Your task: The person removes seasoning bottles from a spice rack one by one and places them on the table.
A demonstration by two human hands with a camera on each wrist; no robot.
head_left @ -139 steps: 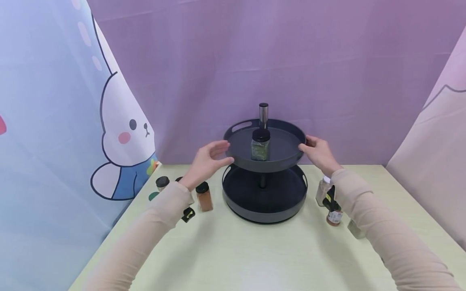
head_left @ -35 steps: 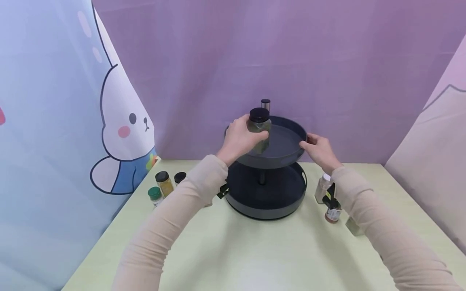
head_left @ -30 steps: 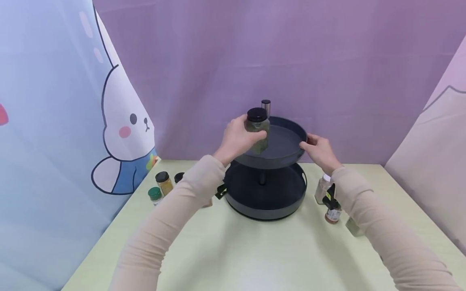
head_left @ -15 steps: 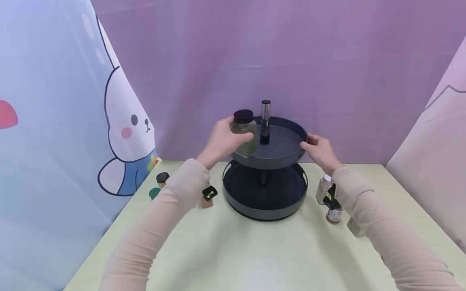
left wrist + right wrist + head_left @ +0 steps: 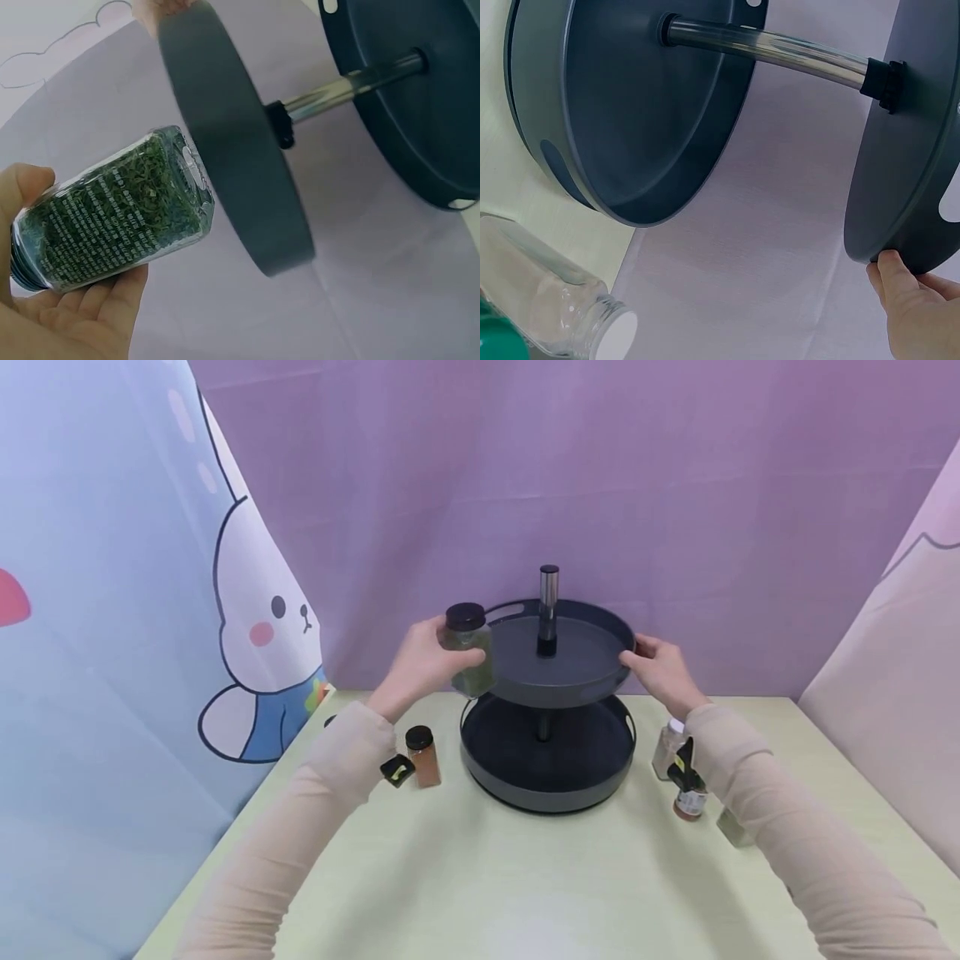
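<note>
My left hand grips a glass spice jar with a black lid, held in the air at the left edge of the upper tray. Dried green herbs fill the jar, as the left wrist view shows; the printed text there is too blurred to read. My right hand pinches the right rim of the upper tray, part of a dark two-tier spice rack with a metal post. Beneath it sits the lower tray, with nothing seen in it. In the right wrist view, my fingertips touch the upper tray's edge.
A jar of orange-brown spice stands left of the rack; my left sleeve hides other jars there. At the right stand a white-capped jar, a small labelled jar and a partly hidden jar. A purple cloth hangs behind.
The herb jar stood on the upper tray with my left hand relaxed beside it. My left hand has gripped it, lifted it and carried it left. My right hand stays on the rim.
</note>
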